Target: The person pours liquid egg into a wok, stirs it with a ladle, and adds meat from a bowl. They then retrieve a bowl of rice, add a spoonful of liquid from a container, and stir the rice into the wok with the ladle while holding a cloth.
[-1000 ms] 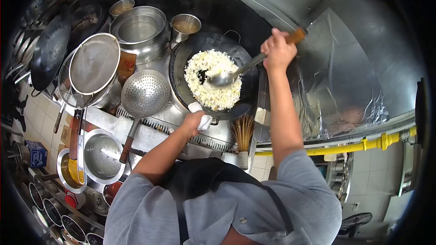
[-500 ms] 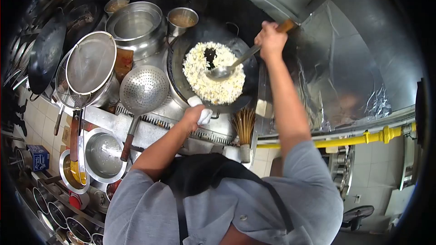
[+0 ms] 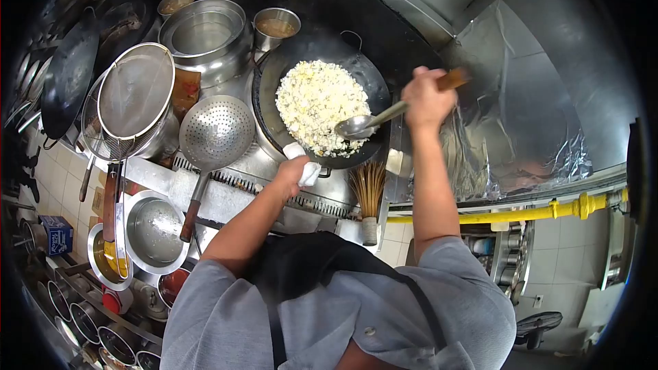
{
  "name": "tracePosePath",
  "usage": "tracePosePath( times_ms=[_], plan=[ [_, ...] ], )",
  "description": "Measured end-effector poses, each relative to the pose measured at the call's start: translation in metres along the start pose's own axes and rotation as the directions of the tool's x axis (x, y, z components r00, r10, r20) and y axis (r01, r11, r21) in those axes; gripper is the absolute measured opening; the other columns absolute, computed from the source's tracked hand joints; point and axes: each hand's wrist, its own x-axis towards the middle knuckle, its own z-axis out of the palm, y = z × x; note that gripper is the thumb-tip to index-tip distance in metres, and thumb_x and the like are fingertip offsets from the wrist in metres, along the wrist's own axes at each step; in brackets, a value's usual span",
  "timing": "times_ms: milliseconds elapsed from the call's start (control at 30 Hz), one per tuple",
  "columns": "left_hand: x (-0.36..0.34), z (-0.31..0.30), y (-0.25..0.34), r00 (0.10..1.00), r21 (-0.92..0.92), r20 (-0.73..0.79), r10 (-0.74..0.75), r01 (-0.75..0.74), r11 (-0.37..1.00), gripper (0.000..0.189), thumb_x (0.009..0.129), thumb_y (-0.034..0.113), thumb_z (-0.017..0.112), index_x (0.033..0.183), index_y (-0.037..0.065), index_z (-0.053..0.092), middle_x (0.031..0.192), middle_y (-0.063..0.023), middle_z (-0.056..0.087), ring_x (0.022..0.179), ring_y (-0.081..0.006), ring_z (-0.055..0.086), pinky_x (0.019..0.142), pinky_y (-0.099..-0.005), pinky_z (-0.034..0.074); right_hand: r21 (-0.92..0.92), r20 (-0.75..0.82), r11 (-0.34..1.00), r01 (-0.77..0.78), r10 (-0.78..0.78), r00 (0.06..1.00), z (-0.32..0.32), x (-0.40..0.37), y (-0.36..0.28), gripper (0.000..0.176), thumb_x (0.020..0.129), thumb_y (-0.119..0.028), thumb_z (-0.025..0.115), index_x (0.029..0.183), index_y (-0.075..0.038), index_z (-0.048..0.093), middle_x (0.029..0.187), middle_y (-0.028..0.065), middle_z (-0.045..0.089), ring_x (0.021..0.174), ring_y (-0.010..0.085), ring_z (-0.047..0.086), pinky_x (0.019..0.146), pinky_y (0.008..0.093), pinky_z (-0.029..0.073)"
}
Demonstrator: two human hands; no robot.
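A black wok (image 3: 373, 85) holds a mound of white and pale yellow crumbly food (image 3: 319, 99), which looks like rice with egg. My right hand (image 3: 429, 101) is closed round the handle of a metal ladle (image 3: 356, 127), whose wooden end sticks out past my fist. The ladle's bowl rests at the right edge of the food. At the near rim of the wok, my left hand (image 3: 293, 175) grips a folded white cloth (image 3: 310, 174). The cloth lies against the rim; whether it wraps a handle there is hidden.
Left of the wok lie a perforated skimmer (image 3: 216, 130), a mesh strainer (image 3: 137, 89) and a large metal pot (image 3: 205, 31). Behind stands a small pot of brownish liquid (image 3: 277, 26). A bamboo brush (image 3: 369, 192) stands nearer me, by a yellow pipe (image 3: 480, 216).
My right hand and the ladle have moved right and toward me. The food now covers the dark gap that showed in it. My left hand stays at the rim.
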Motion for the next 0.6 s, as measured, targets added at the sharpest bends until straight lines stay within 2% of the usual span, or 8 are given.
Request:
tracePosePath(
  times_ms=[67,200,233,300,333,433,500,600],
  plan=[
    [0.003,-0.003,-0.006,1.000,0.016,0.020,-0.014,0.013,1.000,0.011,0.086,0.019,0.052,0.090,0.009,0.056,0.077,-0.0070,0.063,0.062,-0.0222,0.063,0.048,-0.0381,0.049,0.001,0.070,1.000,0.030,-0.030,0.997,-0.012,-0.002,0.042,0.026,0.082,-0.001,0.059,0.062,-0.007,0.044,0.050,-0.0009,0.042,0.040,0.0083,0.042,0.038,0.0259,0.035],
    [0.002,-0.001,-0.004,1.000,-0.018,-0.001,0.005,-0.005,1.000,0.011,0.085,0.019,0.052,0.086,0.009,0.056,0.076,-0.0060,0.063,0.062,-0.0212,0.063,0.047,-0.0360,0.048,0.156,0.106,0.987,0.035,-0.052,0.993,0.003,0.015,-0.001,0.027,0.084,-0.005,0.060,0.062,-0.007,0.045,0.049,0.0001,0.040,0.038,0.0104,0.037,0.037,0.0273,0.031],
    [-0.003,0.001,-0.004,0.999,-0.002,-0.029,0.024,-0.024,1.000,0.011,0.085,0.019,0.052,0.084,0.009,0.057,0.075,-0.0057,0.063,0.062,-0.0206,0.063,0.047,-0.0352,0.048,0.190,0.082,0.978,0.084,-0.101,0.991,0.002,0.005,-0.005,0.025,0.084,-0.003,0.059,0.064,-0.006,0.044,0.050,-0.0004,0.039,0.038,0.0097,0.037,0.038,0.0273,0.032],
    [0.001,0.000,-0.004,1.000,-0.028,-0.009,0.006,-0.006,1.000,0.011,0.085,0.019,0.052,0.085,0.009,0.056,0.075,-0.0057,0.063,0.062,-0.0209,0.063,0.048,-0.0350,0.049,0.060,-0.065,0.985,0.164,-0.160,0.985,0.006,-0.016,0.034,0.025,0.085,-0.001,0.057,0.066,-0.006,0.043,0.050,-0.0010,0.038,0.038,0.0092,0.035,0.038,0.0274,0.033],
    [0.001,-0.002,-0.007,1.000,-0.045,0.010,-0.017,0.017,0.999,0.011,0.086,0.018,0.052,0.087,0.008,0.056,0.076,-0.0057,0.063,0.062,-0.0211,0.063,0.048,-0.0349,0.049,0.272,0.003,0.961,0.043,-0.046,0.999,0.000,-0.020,0.054,0.024,0.085,0.002,0.057,0.067,-0.006,0.042,0.050,-0.0013,0.037,0.038,0.0093,0.036,0.038,0.0279,0.033],
    [0.015,-0.014,-0.010,0.998,0.040,0.028,-0.047,0.046,0.998,0.011,0.086,0.018,0.052,0.088,0.009,0.056,0.078,-0.0063,0.063,0.062,-0.0210,0.062,0.049,-0.0351,0.050,0.144,0.020,0.985,-0.092,0.090,0.996,0.000,0.025,0.028,0.023,0.084,-0.003,0.059,0.068,-0.007,0.043,0.050,-0.0012,0.037,0.037,0.0098,0.036,0.037,0.0275,0.033],
    [0.003,-0.004,-0.004,1.000,0.009,-0.009,-0.020,0.020,1.000,0.011,0.086,0.019,0.052,0.089,0.009,0.056,0.077,-0.0062,0.063,0.061,-0.0208,0.062,0.048,-0.0348,0.049,0.049,-0.002,0.999,-0.013,0.013,1.000,0.001,0.028,-0.002,0.025,0.085,-0.005,0.056,0.065,-0.009,0.042,0.048,-0.0008,0.033,0.036,0.0109,0.031,0.036,0.0279,0.028],
    [-0.010,0.006,-0.001,0.998,-0.022,-0.058,-0.025,0.023,0.999,0.013,0.085,0.020,0.053,0.091,0.008,0.056,0.077,-0.0060,0.063,0.060,-0.0206,0.062,0.048,-0.0341,0.049,-0.021,-0.157,0.982,0.190,-0.191,0.969,-0.024,0.022,0.040,0.027,0.085,-0.004,0.057,0.064,-0.008,0.041,0.047,0.0011,0.035,0.035,0.0118,0.034,0.035,0.0290,0.031]
  ],
)
